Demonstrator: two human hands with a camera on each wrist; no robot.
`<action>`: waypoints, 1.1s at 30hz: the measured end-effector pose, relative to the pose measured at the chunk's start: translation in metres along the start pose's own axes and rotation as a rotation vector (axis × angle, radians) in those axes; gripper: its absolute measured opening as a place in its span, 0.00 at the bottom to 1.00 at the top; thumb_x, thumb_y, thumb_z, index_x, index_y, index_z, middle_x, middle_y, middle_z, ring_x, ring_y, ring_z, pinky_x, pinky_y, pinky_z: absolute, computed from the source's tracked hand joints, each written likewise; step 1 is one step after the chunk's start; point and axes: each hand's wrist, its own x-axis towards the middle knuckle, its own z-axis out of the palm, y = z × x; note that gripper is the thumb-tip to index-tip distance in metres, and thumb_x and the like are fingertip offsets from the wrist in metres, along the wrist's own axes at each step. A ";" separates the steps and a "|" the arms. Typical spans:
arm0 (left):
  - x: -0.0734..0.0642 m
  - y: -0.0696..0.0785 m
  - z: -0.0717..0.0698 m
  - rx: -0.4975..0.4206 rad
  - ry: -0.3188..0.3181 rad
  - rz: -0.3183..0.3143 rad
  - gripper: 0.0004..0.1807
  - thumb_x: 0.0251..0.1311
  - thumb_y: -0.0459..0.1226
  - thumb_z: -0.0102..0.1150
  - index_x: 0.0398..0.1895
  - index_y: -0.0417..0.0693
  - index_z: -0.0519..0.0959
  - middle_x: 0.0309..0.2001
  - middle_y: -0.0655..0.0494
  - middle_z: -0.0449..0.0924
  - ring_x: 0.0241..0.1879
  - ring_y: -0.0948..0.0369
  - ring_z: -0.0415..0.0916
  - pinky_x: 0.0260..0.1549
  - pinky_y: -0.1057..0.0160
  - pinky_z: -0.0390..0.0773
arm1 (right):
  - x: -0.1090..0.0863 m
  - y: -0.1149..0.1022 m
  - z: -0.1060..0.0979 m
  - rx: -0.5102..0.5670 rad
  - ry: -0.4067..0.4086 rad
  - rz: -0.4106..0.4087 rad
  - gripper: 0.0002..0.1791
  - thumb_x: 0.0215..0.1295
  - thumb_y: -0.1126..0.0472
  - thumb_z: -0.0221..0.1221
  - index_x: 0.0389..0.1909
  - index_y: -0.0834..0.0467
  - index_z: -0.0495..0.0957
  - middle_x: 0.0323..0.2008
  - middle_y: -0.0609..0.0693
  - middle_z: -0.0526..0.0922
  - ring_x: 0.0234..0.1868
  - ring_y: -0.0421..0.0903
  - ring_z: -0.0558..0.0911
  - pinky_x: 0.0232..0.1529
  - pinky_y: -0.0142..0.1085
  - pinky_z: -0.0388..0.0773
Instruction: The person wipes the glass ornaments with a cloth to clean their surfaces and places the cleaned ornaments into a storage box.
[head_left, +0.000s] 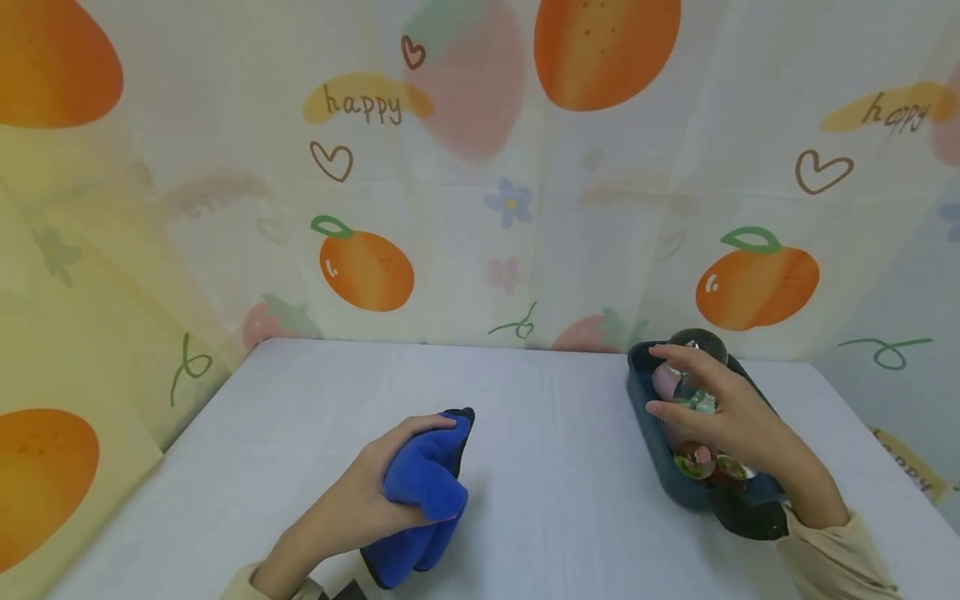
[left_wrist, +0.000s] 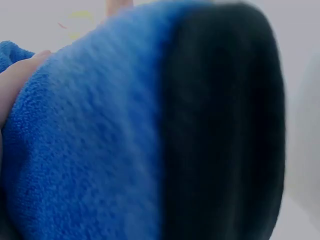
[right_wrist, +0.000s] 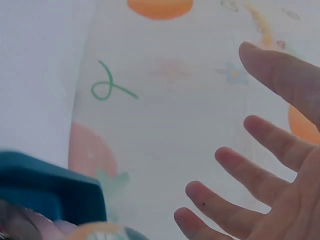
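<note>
My left hand [head_left: 363, 496] grips a folded blue plush cloth [head_left: 427, 479] with black edging, held at the front middle of the white table. In the left wrist view the cloth [left_wrist: 95, 130] and its dark border fill most of the picture, hiding much of the hand. At the right, my right hand [head_left: 757, 429] hovers over a dark teal tray [head_left: 649, 433], fingers spread and apart. Several round, glassy balls lie in this tray, among them a reddish-green ball [head_left: 694, 461] and a pinkish one [head_left: 664, 382]. The right wrist view shows that hand [right_wrist: 280, 200] holding nothing.
The white table [head_left: 540, 433] ends at a cloth backdrop [head_left: 465, 208] printed with oranges and strawberries. A dark rounded object [head_left: 750, 517] shows beneath the right wrist, partly hidden by the sleeve [head_left: 836, 554].
</note>
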 end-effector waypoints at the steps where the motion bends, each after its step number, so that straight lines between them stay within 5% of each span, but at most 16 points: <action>1: 0.000 0.000 0.000 0.016 -0.002 0.006 0.44 0.48 0.36 0.75 0.69 0.67 0.64 0.60 0.57 0.75 0.49 0.58 0.76 0.42 0.59 0.77 | -0.001 -0.002 0.003 0.007 0.000 -0.001 0.35 0.61 0.60 0.68 0.69 0.51 0.67 0.64 0.54 0.74 0.56 0.19 0.66 0.51 0.15 0.67; 6: -0.002 0.000 0.008 0.118 -0.039 0.089 0.47 0.44 0.37 0.77 0.69 0.67 0.65 0.58 0.63 0.74 0.51 0.61 0.75 0.45 0.60 0.77 | 0.000 -0.007 0.015 0.003 0.025 -0.062 0.34 0.59 0.62 0.69 0.67 0.54 0.70 0.64 0.56 0.75 0.54 0.20 0.69 0.50 0.17 0.70; 10: -0.001 -0.002 0.028 0.201 -0.131 0.097 0.47 0.44 0.42 0.79 0.68 0.72 0.64 0.61 0.67 0.72 0.53 0.65 0.74 0.48 0.61 0.77 | 0.002 -0.007 0.024 -0.030 0.018 -0.039 0.34 0.60 0.58 0.69 0.66 0.54 0.70 0.65 0.55 0.74 0.60 0.33 0.72 0.56 0.21 0.71; 16: -0.001 -0.005 0.050 0.253 -0.299 0.026 0.45 0.49 0.49 0.75 0.70 0.77 0.61 0.64 0.69 0.69 0.58 0.66 0.70 0.50 0.62 0.77 | 0.004 -0.009 0.039 -0.001 -0.039 0.029 0.33 0.61 0.54 0.68 0.65 0.58 0.70 0.69 0.63 0.68 0.72 0.67 0.61 0.66 0.65 0.60; 19: 0.000 -0.006 0.056 0.272 -0.337 0.019 0.41 0.53 0.56 0.70 0.70 0.77 0.61 0.65 0.68 0.69 0.61 0.64 0.69 0.49 0.61 0.78 | 0.007 -0.012 0.047 -0.007 -0.045 0.040 0.34 0.60 0.53 0.68 0.66 0.58 0.69 0.70 0.64 0.65 0.73 0.70 0.56 0.66 0.72 0.52; 27: 0.002 -0.003 0.055 0.313 -0.366 0.038 0.41 0.54 0.67 0.61 0.71 0.77 0.60 0.68 0.71 0.66 0.65 0.63 0.67 0.55 0.55 0.78 | 0.016 -0.019 0.079 -0.044 -0.027 0.046 0.39 0.60 0.49 0.68 0.70 0.55 0.66 0.73 0.62 0.61 0.74 0.66 0.56 0.65 0.70 0.58; 33: 0.019 -0.002 0.035 0.360 -0.249 -0.020 0.36 0.61 0.65 0.55 0.72 0.71 0.63 0.72 0.64 0.64 0.71 0.58 0.63 0.65 0.43 0.68 | 0.033 -0.019 0.094 -0.051 0.056 0.025 0.41 0.59 0.52 0.69 0.71 0.59 0.64 0.74 0.64 0.59 0.75 0.66 0.55 0.66 0.70 0.55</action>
